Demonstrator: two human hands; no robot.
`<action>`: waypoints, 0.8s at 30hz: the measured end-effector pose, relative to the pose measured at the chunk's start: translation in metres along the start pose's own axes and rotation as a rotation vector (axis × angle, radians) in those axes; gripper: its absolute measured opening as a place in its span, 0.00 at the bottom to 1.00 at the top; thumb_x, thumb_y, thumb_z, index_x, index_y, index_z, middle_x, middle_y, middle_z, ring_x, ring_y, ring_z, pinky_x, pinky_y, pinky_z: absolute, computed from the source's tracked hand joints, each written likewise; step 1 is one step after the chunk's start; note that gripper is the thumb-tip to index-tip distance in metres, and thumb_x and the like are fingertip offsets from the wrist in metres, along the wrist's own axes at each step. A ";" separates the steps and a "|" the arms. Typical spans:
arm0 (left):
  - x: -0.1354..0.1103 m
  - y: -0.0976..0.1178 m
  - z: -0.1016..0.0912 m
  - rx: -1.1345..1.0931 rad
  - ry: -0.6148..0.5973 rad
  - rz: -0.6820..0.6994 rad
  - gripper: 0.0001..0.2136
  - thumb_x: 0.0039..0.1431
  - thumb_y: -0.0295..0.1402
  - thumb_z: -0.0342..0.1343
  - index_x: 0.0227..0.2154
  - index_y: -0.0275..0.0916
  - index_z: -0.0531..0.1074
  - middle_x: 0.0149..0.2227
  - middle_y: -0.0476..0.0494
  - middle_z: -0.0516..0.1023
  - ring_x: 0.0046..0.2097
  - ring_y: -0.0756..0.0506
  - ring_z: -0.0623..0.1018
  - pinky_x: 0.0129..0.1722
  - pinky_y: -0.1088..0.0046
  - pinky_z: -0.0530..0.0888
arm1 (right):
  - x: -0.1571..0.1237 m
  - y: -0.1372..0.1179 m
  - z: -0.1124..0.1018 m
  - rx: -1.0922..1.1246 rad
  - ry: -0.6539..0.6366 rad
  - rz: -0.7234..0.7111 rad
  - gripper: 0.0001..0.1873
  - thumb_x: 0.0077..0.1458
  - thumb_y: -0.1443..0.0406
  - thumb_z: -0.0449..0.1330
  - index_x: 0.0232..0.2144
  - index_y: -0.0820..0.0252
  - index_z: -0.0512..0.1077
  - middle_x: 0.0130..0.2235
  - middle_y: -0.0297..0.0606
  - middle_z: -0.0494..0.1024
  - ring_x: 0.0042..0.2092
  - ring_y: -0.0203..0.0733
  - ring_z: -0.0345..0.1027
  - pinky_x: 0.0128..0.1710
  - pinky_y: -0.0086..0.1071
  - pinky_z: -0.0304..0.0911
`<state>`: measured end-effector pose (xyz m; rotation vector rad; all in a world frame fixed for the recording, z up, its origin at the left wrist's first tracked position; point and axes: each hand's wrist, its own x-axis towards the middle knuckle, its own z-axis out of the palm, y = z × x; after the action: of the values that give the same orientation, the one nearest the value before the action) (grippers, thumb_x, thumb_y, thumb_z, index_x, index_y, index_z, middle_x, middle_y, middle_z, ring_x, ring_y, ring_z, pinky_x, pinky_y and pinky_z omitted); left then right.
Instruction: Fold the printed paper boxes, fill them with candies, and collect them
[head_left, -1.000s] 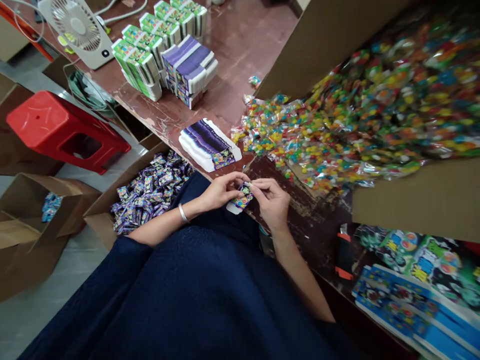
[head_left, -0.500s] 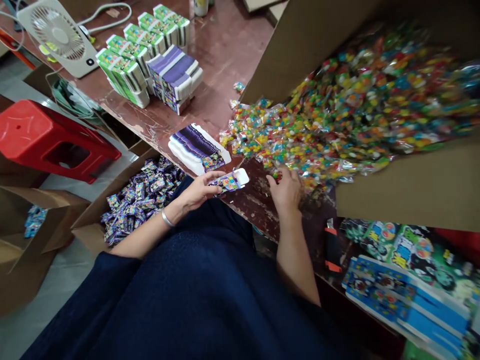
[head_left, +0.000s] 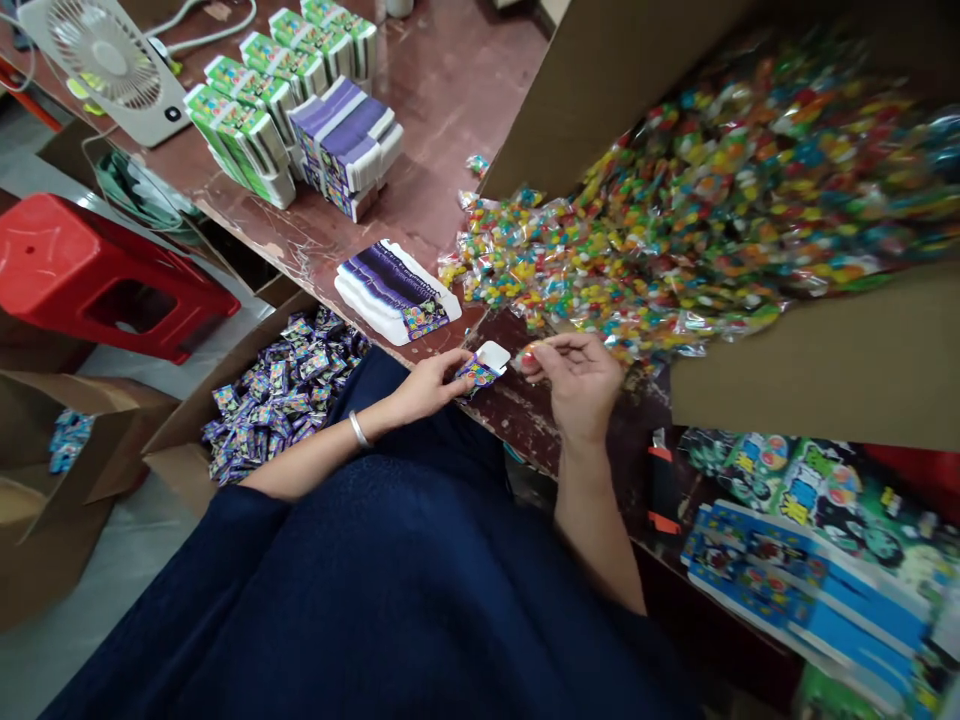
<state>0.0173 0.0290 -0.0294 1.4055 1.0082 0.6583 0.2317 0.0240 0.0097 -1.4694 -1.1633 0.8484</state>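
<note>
My left hand is closed on a small purple printed box whose white end flap stands open, held at the table's near edge. My right hand is just to its right, fingers pinched on a small clear candy packet close to the box's open end. Behind my right hand, a heap of colourful candy packets spills from a big tipped cardboard carton onto the brown table. A stack of flat purple box blanks lies left of the heap.
Green and purple folded box stacks and a white fan stand at the table's far left. Below the table edge are a carton of filled purple boxes, a red stool and brown cartons. Blue printed sheets lie at right.
My right hand has come back from the candy heap with a packet pinched in its fingers and now sits beside the open box. My left hand has kept hold of the box.
</note>
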 end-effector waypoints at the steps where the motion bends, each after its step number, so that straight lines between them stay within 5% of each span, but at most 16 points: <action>1: -0.001 0.001 0.002 0.048 0.015 0.024 0.12 0.63 0.32 0.61 0.48 0.37 0.75 0.43 0.44 0.81 0.39 0.48 0.77 0.42 0.70 0.74 | -0.003 -0.005 0.007 -0.020 0.010 -0.007 0.15 0.54 0.54 0.71 0.33 0.55 0.72 0.27 0.31 0.79 0.24 0.37 0.74 0.24 0.30 0.69; 8: -0.005 0.006 0.007 0.180 0.124 0.104 0.13 0.62 0.28 0.64 0.49 0.38 0.77 0.44 0.44 0.84 0.41 0.46 0.80 0.45 0.69 0.76 | -0.007 0.001 0.024 -0.392 0.100 -0.200 0.16 0.57 0.52 0.70 0.32 0.55 0.73 0.29 0.32 0.80 0.28 0.38 0.73 0.33 0.33 0.71; 14: -0.005 0.005 0.007 0.164 0.150 0.103 0.14 0.60 0.28 0.65 0.50 0.39 0.79 0.44 0.43 0.84 0.41 0.45 0.80 0.46 0.66 0.77 | -0.008 -0.008 0.022 -0.572 -0.017 -0.242 0.18 0.61 0.48 0.65 0.28 0.53 0.73 0.28 0.35 0.82 0.29 0.41 0.74 0.36 0.34 0.70; 24: -0.009 0.000 0.016 0.067 0.207 0.073 0.14 0.62 0.29 0.64 0.50 0.37 0.77 0.45 0.40 0.85 0.41 0.45 0.81 0.47 0.65 0.78 | 0.000 -0.019 0.020 -0.521 -0.200 -0.101 0.17 0.62 0.52 0.64 0.27 0.56 0.77 0.28 0.36 0.82 0.30 0.41 0.74 0.35 0.34 0.67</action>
<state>0.0273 0.0134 -0.0293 1.4590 1.1544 0.8445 0.2087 0.0296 0.0238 -1.7482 -1.6846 0.6594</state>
